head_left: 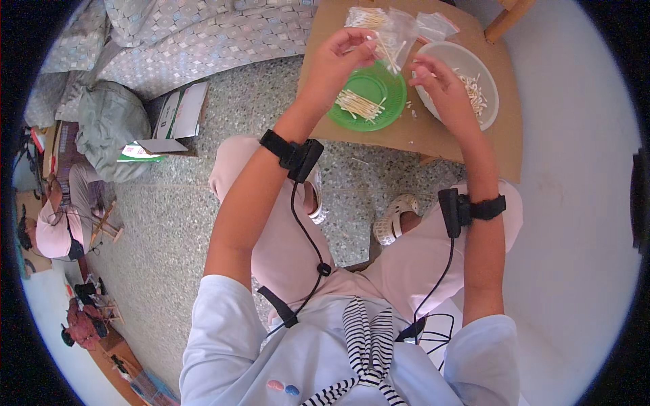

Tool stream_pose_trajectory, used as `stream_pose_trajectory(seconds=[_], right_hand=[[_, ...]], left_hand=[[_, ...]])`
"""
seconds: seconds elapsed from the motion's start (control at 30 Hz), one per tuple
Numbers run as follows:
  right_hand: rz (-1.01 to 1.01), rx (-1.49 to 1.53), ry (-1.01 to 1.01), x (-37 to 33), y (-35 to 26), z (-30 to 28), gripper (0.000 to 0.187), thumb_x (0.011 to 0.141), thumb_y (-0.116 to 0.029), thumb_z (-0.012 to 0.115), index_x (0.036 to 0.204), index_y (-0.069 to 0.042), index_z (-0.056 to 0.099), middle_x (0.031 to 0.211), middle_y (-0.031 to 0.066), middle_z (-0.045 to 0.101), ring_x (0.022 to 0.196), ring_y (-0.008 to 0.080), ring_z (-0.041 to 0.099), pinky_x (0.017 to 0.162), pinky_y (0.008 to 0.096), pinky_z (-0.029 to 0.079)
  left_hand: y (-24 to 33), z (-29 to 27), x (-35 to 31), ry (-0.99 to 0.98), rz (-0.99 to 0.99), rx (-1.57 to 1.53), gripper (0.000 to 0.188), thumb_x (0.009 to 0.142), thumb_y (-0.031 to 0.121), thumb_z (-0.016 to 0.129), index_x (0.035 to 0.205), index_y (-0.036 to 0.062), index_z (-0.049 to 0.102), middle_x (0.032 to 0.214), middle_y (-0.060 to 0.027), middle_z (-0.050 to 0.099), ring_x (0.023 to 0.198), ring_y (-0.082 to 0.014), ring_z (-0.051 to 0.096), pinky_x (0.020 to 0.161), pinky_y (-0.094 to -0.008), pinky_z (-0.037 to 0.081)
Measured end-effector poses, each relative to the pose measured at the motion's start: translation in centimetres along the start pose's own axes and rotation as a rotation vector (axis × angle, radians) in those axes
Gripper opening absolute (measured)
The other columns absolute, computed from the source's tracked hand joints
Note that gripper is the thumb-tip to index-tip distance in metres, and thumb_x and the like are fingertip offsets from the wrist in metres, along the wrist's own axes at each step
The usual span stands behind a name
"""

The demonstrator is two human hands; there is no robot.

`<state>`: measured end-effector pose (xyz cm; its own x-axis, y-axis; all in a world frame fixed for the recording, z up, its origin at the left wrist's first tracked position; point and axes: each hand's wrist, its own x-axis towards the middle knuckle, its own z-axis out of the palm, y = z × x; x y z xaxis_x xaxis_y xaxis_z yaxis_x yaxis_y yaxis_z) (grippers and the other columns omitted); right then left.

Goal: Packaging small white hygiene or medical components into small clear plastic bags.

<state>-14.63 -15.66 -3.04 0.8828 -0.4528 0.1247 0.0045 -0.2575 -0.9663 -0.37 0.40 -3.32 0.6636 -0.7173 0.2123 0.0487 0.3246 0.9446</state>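
Observation:
Above the back of a green plastic basket [400, 101], my left hand [344, 57] is closed, thumb and fingers pinching several cotton swabs [383, 53]. These swabs overlap a clear plastic bag [399, 30]; I cannot tell whether they are inside it. My right hand [439, 80] hovers over the left side of a white bowl [493, 95], fingers curled together. Anything between those fingertips is too small to make out. A bundle of cotton swabs [359, 105] lies in the basket, and many loose cotton swabs [474, 95] fill the bowl.
The basket and bowl stand on a brown low table [413, 139]. More bagged swabs [365, 17] and a clear bag [437, 27] lie at its back. A white wall [569, 169] rises at right. An opened carton [181, 111] sits on the speckled floor. People [57, 227] sit far left.

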Motion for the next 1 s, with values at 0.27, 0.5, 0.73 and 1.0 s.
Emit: stream_pose_trajectory(seconds=[0.27,0.5,0.73,1.0], right_hand=[[0.079,0.196,-0.094,-0.1,-0.1,1.9,0.062,0.083,-0.021,0.072,0.134,-0.005,0.041,0.114,0.0174,0.062,0.101,0.0215,0.061,0.089,0.0319,0.048],[-0.01,0.298,0.037,-0.1,-1.5,2.0,0.067,0.081,-0.011,0.071,0.138,-0.004,0.035,0.119,0.0174,0.059,0.106,0.0214,0.059,0.09,0.032,0.048],[0.14,0.352,-0.099,0.0,-1.2,1.8,0.071,0.08,-0.012,0.073,0.14,-0.005,0.036,0.116,0.014,0.059,0.102,0.0181,0.058,0.089,0.029,0.046],[0.042,0.231,-0.07,-0.3,-0.1,2.5,0.056,0.08,-0.021,0.074,0.127,-0.007,0.046,0.112,0.0109,0.057,0.096,0.0161,0.057,0.083,0.028,0.047]], left_hand=[[0.3,0.5,-0.3,-0.096,-0.011,0.043,0.028,0.09,0.02,0.063,0.111,0.0021,0.058,0.1,-0.0045,0.062,0.089,-0.0111,0.061,0.081,-0.0257,0.051],[0.2,0.3,-0.4,-0.094,0.006,0.092,0.024,0.088,0.019,0.065,0.105,0.003,0.06,0.09,-0.0005,0.061,0.084,-0.0087,0.059,0.074,-0.0235,0.048],[0.2,0.9,-0.9,-0.033,-0.017,0.196,0.015,0.087,0.02,0.068,0.093,0.0065,0.064,0.082,0.0034,0.061,0.074,-0.0045,0.055,0.066,-0.0204,0.044],[-0.2,0.3,-0.7,-0.123,0.014,0.319,0.016,0.085,0.02,0.07,0.083,0.0055,0.064,0.078,0.0041,0.06,0.072,-0.0036,0.054,0.063,-0.0199,0.045]])
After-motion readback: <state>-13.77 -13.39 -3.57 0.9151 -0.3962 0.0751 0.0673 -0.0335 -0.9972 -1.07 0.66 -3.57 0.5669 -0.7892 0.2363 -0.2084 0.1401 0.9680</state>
